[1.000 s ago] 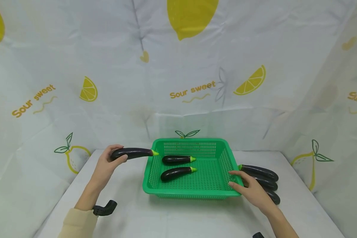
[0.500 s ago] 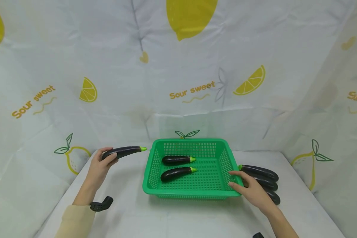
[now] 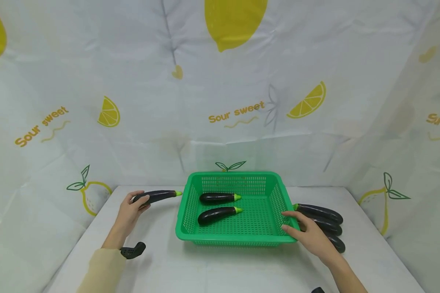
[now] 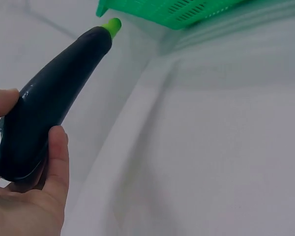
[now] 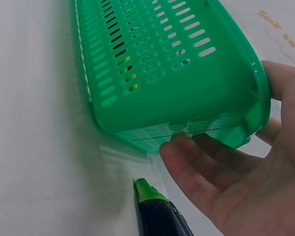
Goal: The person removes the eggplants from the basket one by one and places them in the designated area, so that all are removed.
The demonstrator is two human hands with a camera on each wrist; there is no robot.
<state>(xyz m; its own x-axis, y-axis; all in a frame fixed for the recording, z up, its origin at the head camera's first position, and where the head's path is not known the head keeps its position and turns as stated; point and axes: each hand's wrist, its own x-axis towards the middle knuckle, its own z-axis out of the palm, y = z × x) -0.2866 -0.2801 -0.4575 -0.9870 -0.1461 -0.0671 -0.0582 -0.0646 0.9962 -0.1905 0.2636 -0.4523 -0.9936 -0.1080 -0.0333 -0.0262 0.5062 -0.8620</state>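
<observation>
My left hand [image 3: 127, 213] holds an eggplant [image 3: 155, 197] by its thick end, left of the green plastic basket [image 3: 238, 237]. The thumb and fingers lie on both sides of the dark skin in the left wrist view, and the green stem [image 4: 113, 27] points toward the basket. Two eggplants lie inside the basket, one toward the back [image 3: 217, 198] and another in front of it [image 3: 216, 215]. At the basket's right side, my right hand [image 3: 311, 238] grips the rim, with some fingers against the outer wall in the right wrist view.
Several eggplants [image 3: 320, 212] lie side by side on the white table [image 3: 205, 270], right of the basket and partly behind my right hand. A white sheet with lemon prints [image 3: 150, 101] hangs behind and along both sides. A black wrist device [image 3: 133, 250] sits by my left sleeve.
The left hand and its eggplant have moved left from the basket's edge, then down toward the table and slightly back right. The right hand and basket stay in place.
</observation>
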